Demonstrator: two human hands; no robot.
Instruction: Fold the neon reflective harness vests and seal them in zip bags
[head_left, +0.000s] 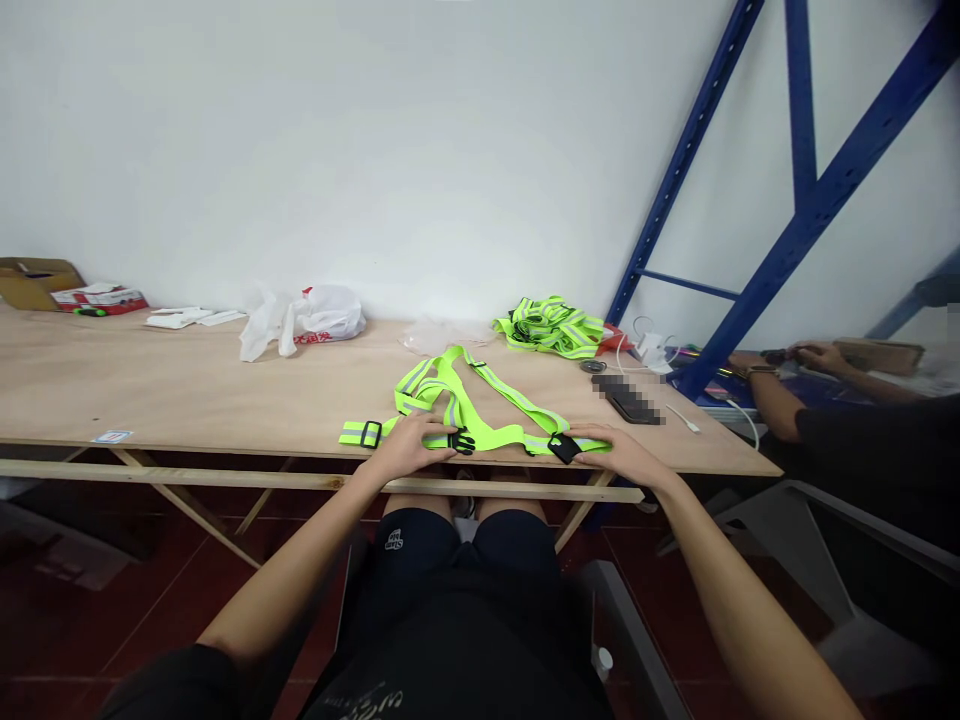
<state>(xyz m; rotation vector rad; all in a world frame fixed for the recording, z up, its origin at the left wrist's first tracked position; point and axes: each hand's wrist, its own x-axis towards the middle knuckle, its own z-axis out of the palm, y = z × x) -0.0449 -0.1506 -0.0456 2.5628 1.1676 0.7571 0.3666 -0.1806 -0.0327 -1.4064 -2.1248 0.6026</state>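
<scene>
A neon-yellow reflective harness (487,437) with grey stripes lies loosely looped at the table's front edge. My left hand (409,447) is closed on its strap, right beside a black side-release buckle (461,441) with prongs. My right hand (619,452) pinches the strap's other end, its fingertips by a flat black square piece (564,447). Left of my left hand, a loose strap end carries a black slider (370,434). My fingers partly cover the strap on both sides.
Behind the harness sits a pile of similar straps (555,328). A phone (628,398) and white cable (682,418) lie to the right, below a blue metal frame (802,215). Plastic bags (330,312) and boxes (101,298) stand at the left. Another person's arm (776,400) is at far right.
</scene>
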